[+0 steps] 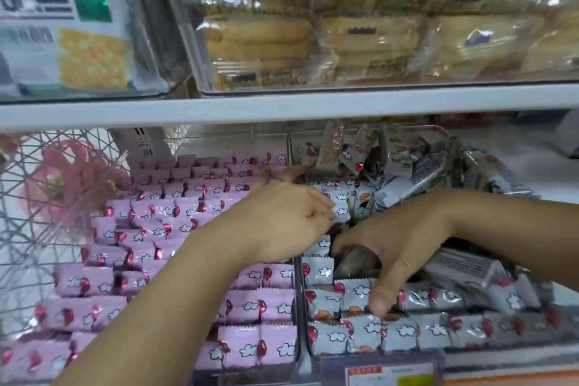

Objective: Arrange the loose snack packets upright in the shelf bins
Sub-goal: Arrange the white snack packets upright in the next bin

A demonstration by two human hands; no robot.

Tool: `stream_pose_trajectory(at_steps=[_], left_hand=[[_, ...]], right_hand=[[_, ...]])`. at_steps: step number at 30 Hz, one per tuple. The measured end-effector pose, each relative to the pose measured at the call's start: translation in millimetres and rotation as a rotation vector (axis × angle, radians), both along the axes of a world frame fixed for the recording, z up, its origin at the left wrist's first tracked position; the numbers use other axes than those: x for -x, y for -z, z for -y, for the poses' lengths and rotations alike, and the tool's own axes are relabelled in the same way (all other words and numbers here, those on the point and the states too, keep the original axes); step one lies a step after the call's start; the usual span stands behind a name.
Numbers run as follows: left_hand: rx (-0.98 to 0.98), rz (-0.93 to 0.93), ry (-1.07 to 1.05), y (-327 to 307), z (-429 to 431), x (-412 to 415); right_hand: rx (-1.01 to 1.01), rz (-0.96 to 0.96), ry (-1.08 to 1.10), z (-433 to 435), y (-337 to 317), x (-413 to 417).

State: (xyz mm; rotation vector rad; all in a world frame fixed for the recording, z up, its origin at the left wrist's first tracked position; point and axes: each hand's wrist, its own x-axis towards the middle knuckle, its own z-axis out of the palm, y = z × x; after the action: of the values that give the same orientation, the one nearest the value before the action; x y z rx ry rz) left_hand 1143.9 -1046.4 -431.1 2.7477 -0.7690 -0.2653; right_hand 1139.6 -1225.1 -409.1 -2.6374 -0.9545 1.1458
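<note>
Shelf board (282, 106) close above, left hand (288, 213) at centre curled round white packets (340, 208) beside the divider (299, 307), right hand (398, 244) with fingers sunk in a narrow gap, grasp hidden, loose pile (407, 166) blurred upper right.

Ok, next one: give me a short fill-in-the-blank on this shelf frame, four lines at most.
1. The packets in the left bin are ___.
2. The white packets stand in neat rows at the ___ of the right bin.
3. The loose heap lies at that bin's ___.
4. The left hand and right hand both work among the ___ packets.

Missing words: pink; front; back; white.
</note>
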Motion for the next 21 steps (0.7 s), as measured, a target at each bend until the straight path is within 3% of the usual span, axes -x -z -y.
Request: stream_pose_trajectory(at_steps=[8, 17, 21], left_hand=[[-0.055, 0.025, -0.004, -2, 3, 2], [-0.100, 0.052, 0.000, -1, 4, 2], [-0.088, 0.048, 0.000, -1, 3, 2]], right_hand=[[-0.176, 0.062, 0.159, 15, -5, 1], [-0.388, 0.402, 0.363, 28, -7, 18], [-0.480, 0.446, 0.452, 38, -10, 23]])
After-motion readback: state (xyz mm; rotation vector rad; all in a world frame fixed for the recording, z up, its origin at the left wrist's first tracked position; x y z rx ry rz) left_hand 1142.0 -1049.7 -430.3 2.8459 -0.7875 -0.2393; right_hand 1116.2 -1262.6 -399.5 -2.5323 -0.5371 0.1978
